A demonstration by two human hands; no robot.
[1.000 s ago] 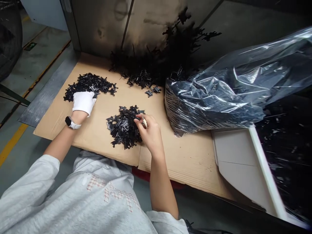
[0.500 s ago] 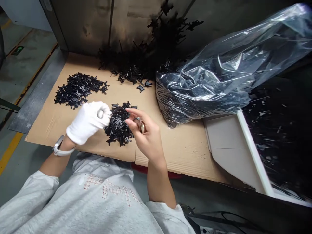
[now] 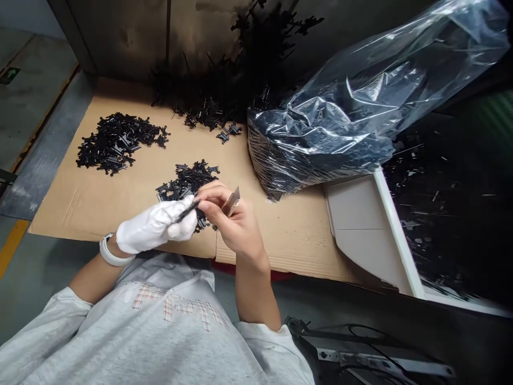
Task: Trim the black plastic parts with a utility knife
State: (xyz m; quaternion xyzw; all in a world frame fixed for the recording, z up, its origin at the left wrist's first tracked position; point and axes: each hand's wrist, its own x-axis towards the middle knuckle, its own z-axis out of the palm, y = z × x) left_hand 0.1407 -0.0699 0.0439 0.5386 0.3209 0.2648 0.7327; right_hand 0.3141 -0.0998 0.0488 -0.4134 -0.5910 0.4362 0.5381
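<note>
Left hand [image 3: 154, 227] pinches black piece [image 3: 187, 209] — right hand [image 3: 230, 227], blade [image 3: 231, 202].

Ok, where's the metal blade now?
In the head view, the small metal blade is held in the bare right hand, beside the white-gloved left hand and the nearest pile of black pieces.

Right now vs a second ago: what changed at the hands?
The white-gloved left hand left the left pile of black plastic parts, moved right, and now pinches one black plastic part over the middle pile. The bare right hand now shows a flat metal blade upright between its fingers. Piles and plastic bag stayed put.
</note>
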